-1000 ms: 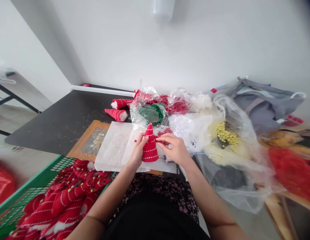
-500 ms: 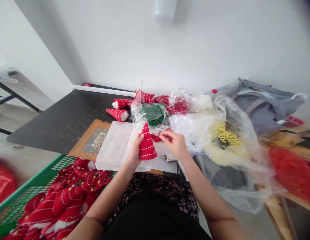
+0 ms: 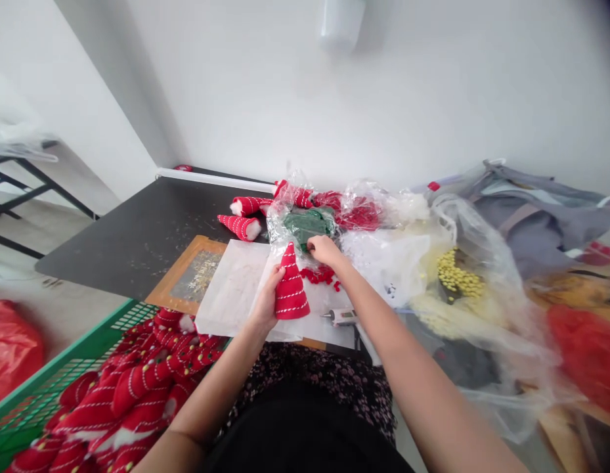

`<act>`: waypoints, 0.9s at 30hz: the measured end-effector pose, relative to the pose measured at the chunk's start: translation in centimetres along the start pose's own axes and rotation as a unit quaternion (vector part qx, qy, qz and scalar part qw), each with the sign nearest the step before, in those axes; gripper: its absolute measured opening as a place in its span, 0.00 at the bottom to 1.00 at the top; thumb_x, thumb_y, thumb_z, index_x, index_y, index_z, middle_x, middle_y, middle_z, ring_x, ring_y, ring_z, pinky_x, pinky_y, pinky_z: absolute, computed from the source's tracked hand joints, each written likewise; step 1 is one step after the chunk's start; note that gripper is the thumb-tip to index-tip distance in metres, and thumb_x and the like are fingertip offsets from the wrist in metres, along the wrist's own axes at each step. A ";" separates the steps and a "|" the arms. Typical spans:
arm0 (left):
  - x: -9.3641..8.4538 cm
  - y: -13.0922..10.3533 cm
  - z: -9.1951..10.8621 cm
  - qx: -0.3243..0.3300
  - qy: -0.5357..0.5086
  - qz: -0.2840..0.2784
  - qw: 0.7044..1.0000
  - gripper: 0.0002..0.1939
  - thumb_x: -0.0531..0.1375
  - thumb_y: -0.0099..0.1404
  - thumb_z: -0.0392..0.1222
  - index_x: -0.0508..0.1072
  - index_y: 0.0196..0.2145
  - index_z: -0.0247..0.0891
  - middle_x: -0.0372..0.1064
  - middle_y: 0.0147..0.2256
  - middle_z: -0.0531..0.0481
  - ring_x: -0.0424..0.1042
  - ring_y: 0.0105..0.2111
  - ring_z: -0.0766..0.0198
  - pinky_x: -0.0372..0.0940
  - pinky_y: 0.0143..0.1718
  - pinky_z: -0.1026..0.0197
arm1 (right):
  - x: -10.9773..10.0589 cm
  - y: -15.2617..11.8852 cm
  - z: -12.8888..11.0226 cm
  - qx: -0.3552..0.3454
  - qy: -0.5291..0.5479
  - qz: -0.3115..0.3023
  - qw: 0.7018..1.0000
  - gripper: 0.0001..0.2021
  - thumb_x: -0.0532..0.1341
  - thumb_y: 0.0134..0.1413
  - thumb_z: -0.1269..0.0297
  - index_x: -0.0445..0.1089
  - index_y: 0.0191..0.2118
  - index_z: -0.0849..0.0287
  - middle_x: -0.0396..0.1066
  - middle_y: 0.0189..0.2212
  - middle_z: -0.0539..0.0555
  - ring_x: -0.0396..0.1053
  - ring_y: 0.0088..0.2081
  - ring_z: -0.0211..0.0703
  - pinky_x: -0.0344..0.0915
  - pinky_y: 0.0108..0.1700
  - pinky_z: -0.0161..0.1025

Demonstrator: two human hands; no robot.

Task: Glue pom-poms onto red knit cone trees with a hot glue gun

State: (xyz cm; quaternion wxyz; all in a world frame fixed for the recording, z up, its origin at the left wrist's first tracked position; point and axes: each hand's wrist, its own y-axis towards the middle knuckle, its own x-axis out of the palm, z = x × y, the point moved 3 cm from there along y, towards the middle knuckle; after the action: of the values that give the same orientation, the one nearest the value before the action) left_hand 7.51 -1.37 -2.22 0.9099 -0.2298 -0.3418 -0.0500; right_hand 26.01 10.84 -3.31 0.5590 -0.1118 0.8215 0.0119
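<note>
A plain white wall (image 3: 226, 85) spans the rear of the workspace. A translucent white container (image 3: 341, 26) is positioned against its upper section, cut off by the view edge. At left, a projecting wall section (image 3: 78, 98) meets the rear wall at a shaded vertical corner. A black-topped table (image 3: 122, 230) adjoins the wall. Farther left, a black-framed stand (image 3: 26, 197) rests on a light grey floor (image 3: 92, 272). Illumination is soft and diffuse, with a faint shadow beside the container.

The red cone (image 3: 292, 292) with white stitched bands points tip-up over paper (image 3: 230, 279); green bits (image 3: 309, 222) lie bunched in clear plastic (image 3: 279, 226).
</note>
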 end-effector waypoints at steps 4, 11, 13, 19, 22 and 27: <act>0.4 -0.1 -0.3 -0.010 -0.004 -0.005 1.000 0.23 0.74 0.55 0.50 0.72 0.42 0.40 0.74 0.30 0.54 0.74 0.26 0.63 0.69 0.29 0.62 | 0.1 -0.6 1.6 0.020 0.030 0.005 0.999 0.14 0.64 0.55 0.81 0.82 0.44 0.63 0.82 0.47 0.64 0.78 0.51 0.51 0.65 0.55 0.37; 0.7 -0.3 -0.9 -0.020 -0.003 0.002 1.000 0.21 0.74 0.55 0.50 0.73 0.42 0.41 0.75 0.31 0.54 0.76 0.28 0.61 0.70 0.30 0.61 | -1.4 -2.4 3.0 0.060 0.179 0.112 0.976 0.12 0.63 0.58 0.74 0.80 0.45 0.62 0.83 0.44 0.61 0.79 0.46 0.49 0.72 0.53 0.44; 0.7 -0.3 -0.9 -0.024 -0.009 0.005 1.000 0.21 0.74 0.54 0.49 0.74 0.42 0.40 0.75 0.31 0.54 0.75 0.27 0.62 0.70 0.30 0.61 | -2.0 -3.9 2.9 0.059 0.244 0.135 0.958 0.12 0.62 0.61 0.66 0.79 0.47 0.62 0.83 0.41 0.60 0.80 0.40 0.47 0.76 0.44 0.42; 0.6 0.1 -1.2 -0.049 -0.007 0.012 0.999 0.22 0.73 0.55 0.50 0.74 0.42 0.39 0.76 0.30 0.51 0.75 0.26 0.60 0.69 0.29 0.60 | -2.5 -10.2 -0.6 0.001 0.432 0.112 0.895 0.15 0.69 0.55 0.53 0.80 0.43 0.57 0.82 0.30 0.54 0.79 0.29 0.45 0.78 0.33 0.41; 0.8 0.2 -1.5 -0.047 -0.003 0.007 0.999 0.20 0.73 0.56 0.51 0.75 0.42 0.40 0.75 0.29 0.51 0.76 0.28 0.57 0.69 0.30 0.58 | -2.7 -12.4 -2.9 -0.023 0.511 0.106 0.853 0.13 0.72 0.52 0.54 0.80 0.41 0.55 0.80 0.29 0.51 0.79 0.29 0.44 0.78 0.34 0.41; 1.3 -0.1 -1.6 -0.034 0.002 0.002 0.999 0.20 0.73 0.56 0.51 0.75 0.42 0.40 0.77 0.32 0.50 0.78 0.33 0.54 0.71 0.33 0.57 | -2.8 -13.5 -5.1 -0.050 0.474 0.189 0.858 0.08 0.71 0.54 0.59 0.80 0.39 0.54 0.81 0.35 0.53 0.78 0.34 0.45 0.78 0.39 0.42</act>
State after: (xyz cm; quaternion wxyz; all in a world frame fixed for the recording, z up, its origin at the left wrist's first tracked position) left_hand 9.40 -2.12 -2.38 0.9022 -0.2610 -0.3382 -0.0604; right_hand 24.99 -2.57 2.55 0.0825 0.0261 0.9908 0.1038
